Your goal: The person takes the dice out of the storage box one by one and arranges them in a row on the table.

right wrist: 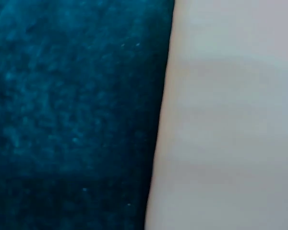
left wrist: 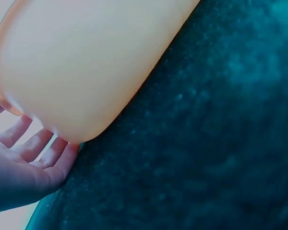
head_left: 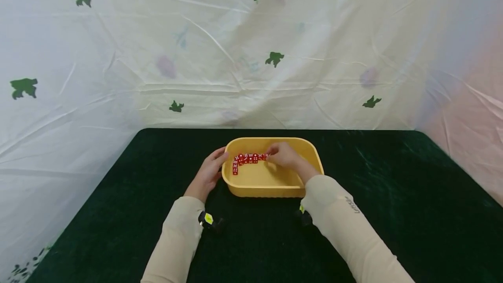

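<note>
A yellow tub (head_left: 267, 192) stands on the dark green cloth, its outer wall (left wrist: 101, 62) filling the upper left of the left wrist view. My left hand (head_left: 206, 174) holds its left side, thumb at the rim and fingers (left wrist: 53, 153) against the wall. Inside the tub, red dice with white pips (head_left: 247, 158) form a row along the back left, with a short column (head_left: 235, 168) toward me at its left end. My right hand (head_left: 284, 156) is inside, fingertips pinched at the row's right end on a red die, mostly hidden by the fingers. The right wrist view shows only tub wall (right wrist: 230, 120) and cloth.
The dark green cloth (head_left: 393, 187) covers the table around the tub. Behind and at both sides hangs a pale curtain (head_left: 235, 77) with green leaf shapes. A small dark device with a yellow-green mark (head_left: 208, 218) sits at my left wrist.
</note>
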`<state>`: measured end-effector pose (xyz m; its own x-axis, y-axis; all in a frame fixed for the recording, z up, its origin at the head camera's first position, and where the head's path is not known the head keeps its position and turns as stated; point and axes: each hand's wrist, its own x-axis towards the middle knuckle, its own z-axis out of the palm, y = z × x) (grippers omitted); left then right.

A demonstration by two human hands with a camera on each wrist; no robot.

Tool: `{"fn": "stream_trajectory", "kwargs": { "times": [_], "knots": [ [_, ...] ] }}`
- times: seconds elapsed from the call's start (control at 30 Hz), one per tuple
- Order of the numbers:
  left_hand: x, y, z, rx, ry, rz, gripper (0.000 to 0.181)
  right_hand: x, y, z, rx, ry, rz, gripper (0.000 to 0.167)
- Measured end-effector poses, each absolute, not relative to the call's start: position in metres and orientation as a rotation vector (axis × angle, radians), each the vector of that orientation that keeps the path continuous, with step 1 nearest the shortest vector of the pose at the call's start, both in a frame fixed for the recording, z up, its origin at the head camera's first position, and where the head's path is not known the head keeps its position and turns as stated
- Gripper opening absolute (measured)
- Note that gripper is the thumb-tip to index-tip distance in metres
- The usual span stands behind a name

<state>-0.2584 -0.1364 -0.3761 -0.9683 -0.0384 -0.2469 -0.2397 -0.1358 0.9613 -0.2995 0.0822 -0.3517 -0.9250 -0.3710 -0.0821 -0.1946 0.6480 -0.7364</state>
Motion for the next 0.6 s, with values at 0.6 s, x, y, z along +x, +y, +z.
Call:
{"fn": "stream_trajectory", "kwargs": {
  "times": [0.6],
  "knots": [
    [-0.26,-0.138,-0.379,-0.302,1.965,2.25,0.037,-0.292,0.107,-0.307,-0.6,2.681,-1.22,0.018]
  ]
}}
